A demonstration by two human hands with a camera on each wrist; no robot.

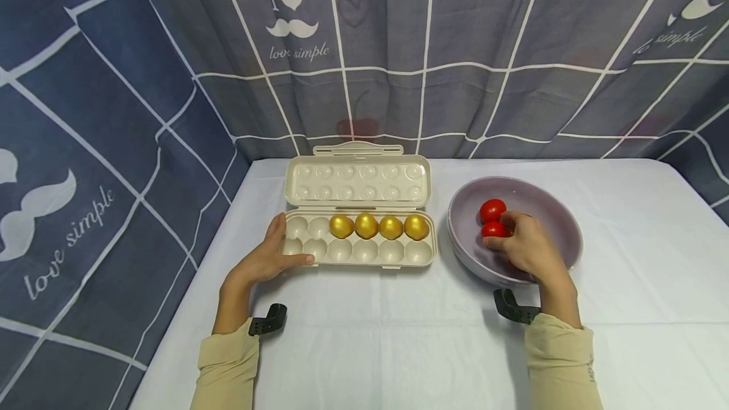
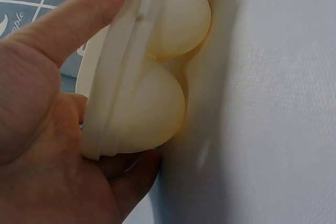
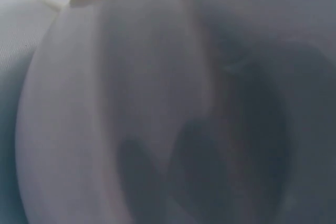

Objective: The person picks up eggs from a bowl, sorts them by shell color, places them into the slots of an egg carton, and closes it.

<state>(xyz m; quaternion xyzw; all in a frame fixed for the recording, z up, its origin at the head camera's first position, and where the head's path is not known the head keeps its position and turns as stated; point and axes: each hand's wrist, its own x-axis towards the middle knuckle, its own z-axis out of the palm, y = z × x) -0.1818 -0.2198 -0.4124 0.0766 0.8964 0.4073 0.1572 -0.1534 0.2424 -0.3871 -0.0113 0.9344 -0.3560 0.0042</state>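
A cream plastic egg box [image 1: 364,264] lies with its lid [image 1: 357,181] folded back. Several golden eggs [image 1: 366,226] fill part of its back row. My left hand [image 1: 264,261] grips the box's left end, thumb along the front edge; the left wrist view shows fingers beneath the cups [image 2: 152,108]. Inside a mauve bowl [image 1: 547,204], my right hand [image 1: 529,244] pinches a red egg [image 1: 494,229] between thumb and fingers. Another red egg [image 1: 492,210] sits just behind it. A little more red shows under the palm. The bowl wall [image 3: 68,119] fills the right wrist view, where the hand is hidden.
A white cloth [image 1: 364,347] covers the table. Dark grey patterned curtains [image 1: 455,37] stand along the back and left side. The bowl stands close to the box's right end, its rim raised above the table. Black wrist mounts [image 1: 269,319] stick out from both forearms.
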